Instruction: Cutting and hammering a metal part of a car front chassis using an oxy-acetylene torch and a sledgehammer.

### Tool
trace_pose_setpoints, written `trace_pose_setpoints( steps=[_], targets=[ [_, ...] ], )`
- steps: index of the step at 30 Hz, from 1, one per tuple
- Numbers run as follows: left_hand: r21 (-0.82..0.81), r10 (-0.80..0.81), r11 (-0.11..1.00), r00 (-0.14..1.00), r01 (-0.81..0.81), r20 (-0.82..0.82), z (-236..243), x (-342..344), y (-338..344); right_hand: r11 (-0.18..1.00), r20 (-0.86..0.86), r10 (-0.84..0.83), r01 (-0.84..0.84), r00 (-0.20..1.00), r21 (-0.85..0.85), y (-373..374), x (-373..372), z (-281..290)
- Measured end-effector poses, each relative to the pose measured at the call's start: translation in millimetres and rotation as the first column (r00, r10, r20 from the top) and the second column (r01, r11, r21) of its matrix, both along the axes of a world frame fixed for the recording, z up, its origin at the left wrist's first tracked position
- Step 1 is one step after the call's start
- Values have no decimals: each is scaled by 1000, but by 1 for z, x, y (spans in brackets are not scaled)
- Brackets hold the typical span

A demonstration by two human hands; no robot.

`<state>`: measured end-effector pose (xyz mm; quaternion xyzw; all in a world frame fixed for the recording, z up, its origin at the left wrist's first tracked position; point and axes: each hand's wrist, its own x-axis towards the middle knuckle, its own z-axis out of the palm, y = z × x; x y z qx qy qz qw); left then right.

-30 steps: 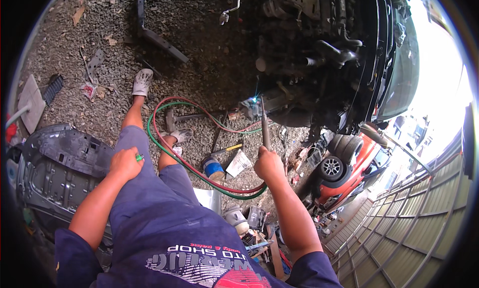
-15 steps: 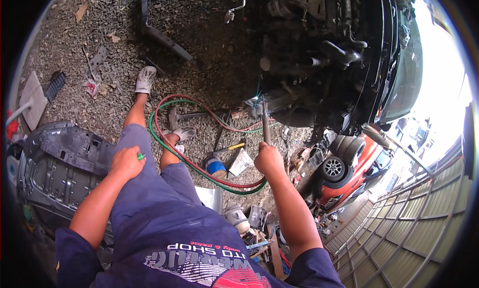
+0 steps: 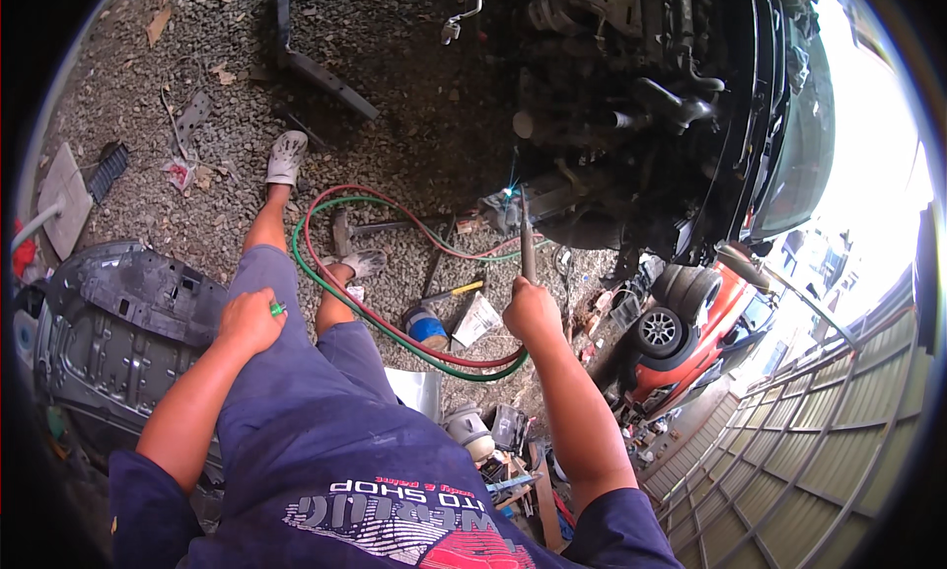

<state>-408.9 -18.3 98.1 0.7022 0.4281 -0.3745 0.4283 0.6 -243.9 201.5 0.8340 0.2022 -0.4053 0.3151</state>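
My right hand [image 3: 533,311] is closed around the handle of a gas torch [image 3: 526,244] that points up at the underside of a car's engine bay [image 3: 631,106]. A small bright blue-white flame [image 3: 511,194] burns at the torch tip against a metal part. A red hose and a green hose [image 3: 395,332] loop over the gravel from the torch. My left hand [image 3: 249,320] rests as a fist on my left thigh, with a small green object [image 3: 278,310] held in it.
A dark plastic car panel [image 3: 118,313] lies at the left. A blue can [image 3: 426,327], a yellow-handled tool [image 3: 459,290] and papers lie on the gravel by my feet. A black metal bar [image 3: 316,71] lies farther off. A red car [image 3: 691,342] stands at the right beside a corrugated fence [image 3: 819,441].
The view has shifted slightly; the right hand and torch stay at the same spot under the engine. The left hand has not moved off the thigh.
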Motion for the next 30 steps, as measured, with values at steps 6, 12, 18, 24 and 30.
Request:
trace_pose_setpoints(
  steps=[6,12,18,24,30],
  targets=[
    [-13,-7,1000,1000,7,-14,-1,0,1,1000,15,-20,20,1000,-9,-3,-2,16],
    [-11,-12,1000,1000,12,-19,-2,0,0,998,20,-52,53,998,-35,-3,-4,30],
    [-14,-9,1000,1000,8,-15,-2,-1,0,999,26,-42,42,999,17,-11,-4,34],
    [-8,-11,1000,1000,11,-10,-6,-4,-2,999,34,-26,25,999,27,-13,-4,30],
    [-2,-11,1000,1000,11,-1,-6,-4,-2,1000,69,5,-6,998,22,-11,-3,19]
  ],
)
